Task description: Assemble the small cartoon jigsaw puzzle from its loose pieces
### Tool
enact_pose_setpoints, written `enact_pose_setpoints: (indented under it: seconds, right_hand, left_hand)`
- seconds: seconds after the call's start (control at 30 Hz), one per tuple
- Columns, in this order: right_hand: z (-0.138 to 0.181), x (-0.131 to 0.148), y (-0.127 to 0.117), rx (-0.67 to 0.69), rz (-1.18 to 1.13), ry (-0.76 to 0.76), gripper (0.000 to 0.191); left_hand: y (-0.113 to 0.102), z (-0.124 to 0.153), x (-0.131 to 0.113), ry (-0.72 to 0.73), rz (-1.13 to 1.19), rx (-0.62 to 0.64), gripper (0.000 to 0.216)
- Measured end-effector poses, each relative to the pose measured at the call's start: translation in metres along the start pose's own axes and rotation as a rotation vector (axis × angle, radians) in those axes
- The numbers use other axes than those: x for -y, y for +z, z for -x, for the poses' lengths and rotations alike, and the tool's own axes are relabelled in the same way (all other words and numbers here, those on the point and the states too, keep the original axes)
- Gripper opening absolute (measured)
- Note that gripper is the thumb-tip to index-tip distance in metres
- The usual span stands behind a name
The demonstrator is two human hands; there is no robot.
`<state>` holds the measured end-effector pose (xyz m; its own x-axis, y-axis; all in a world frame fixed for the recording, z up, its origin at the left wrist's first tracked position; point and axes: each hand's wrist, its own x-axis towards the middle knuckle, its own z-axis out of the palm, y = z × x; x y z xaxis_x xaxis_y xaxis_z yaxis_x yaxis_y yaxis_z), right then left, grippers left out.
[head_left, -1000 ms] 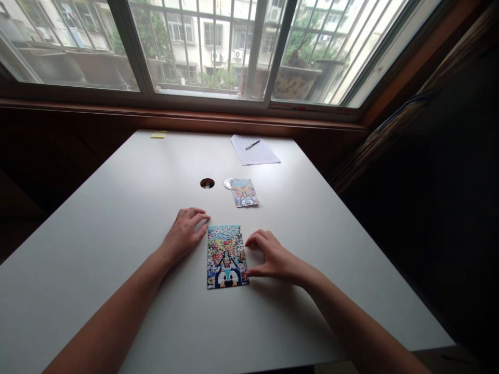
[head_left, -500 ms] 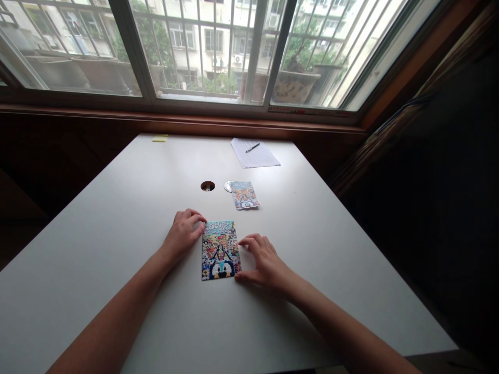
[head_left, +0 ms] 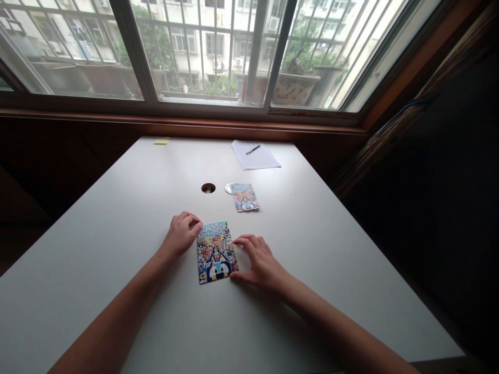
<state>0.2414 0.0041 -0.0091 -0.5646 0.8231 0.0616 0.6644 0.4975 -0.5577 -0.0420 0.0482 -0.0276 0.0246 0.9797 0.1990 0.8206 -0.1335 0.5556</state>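
A small jigsaw puzzle (head_left: 217,252), assembled into a rectangle, lies flat on the white table with a crowded cartoon picture and a blue dog face near its lower edge. At its upper left corner, my left hand (head_left: 184,231) is closed, with curled fingertips and thumb together against the edge. Along the right edge, my right hand (head_left: 262,261) rests with index finger and thumb spread wide, touching the side near the middle and the lower corner. Beyond the puzzle lies a paper sheet (head_left: 245,197) with the same picture, its near edge curling up.
The white table (head_left: 117,228) has a round cable hole (head_left: 208,188) and a round silver disc (head_left: 228,188) partly under the picture sheet. Toward the window are white papers (head_left: 261,160), a pen (head_left: 253,149) and a yellow sticky note (head_left: 161,141).
The puzzle has slid a little to the left and turned slightly counterclockwise. Both my hands have shifted left along with it.
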Motion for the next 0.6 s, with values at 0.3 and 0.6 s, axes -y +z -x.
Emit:
enact_pose_setpoints:
  seconds: [0.3,0.6]
  right_hand:
    - [0.001,0.004,0.002,-0.026,0.031,0.037,0.071]
    - [-0.016,0.013,0.013,-0.081,0.166,0.11,0.081]
  left_hand:
    - [-0.005,0.0,0.004,0.024,0.063,-0.027,0.029]
    - [-0.014,-0.007,0.038,0.046,-0.194,-0.131,0.032]
